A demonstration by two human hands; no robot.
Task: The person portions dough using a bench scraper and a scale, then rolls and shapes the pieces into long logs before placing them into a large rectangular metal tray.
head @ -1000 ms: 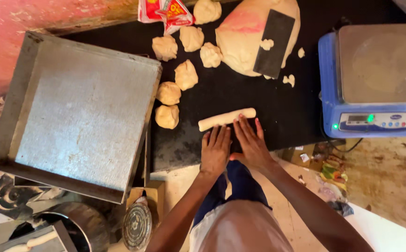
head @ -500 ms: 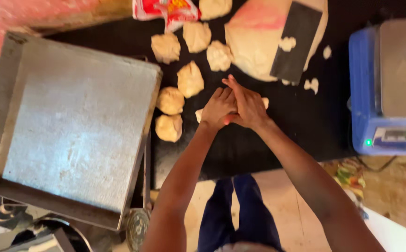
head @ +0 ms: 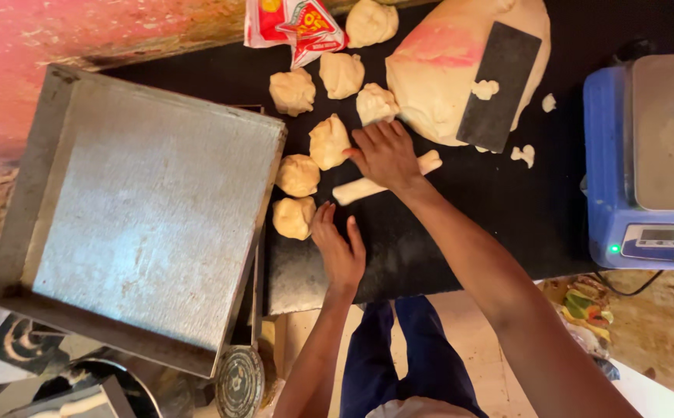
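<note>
A black table top (head: pixel 468 232) lies under the hands. A pink wall (head: pixel 81 39) is far past them on the left. Pale, dusty floor (head: pixel 662 340) shows down on the right.

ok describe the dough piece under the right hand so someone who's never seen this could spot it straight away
Start at the big metal tray on the left, then move right onto the black worktop. There, just past a column of round dough balls, the right hand lies on a dough roll. It is the only long, thin piece; its neighbours are all rounded lumps.
</note>
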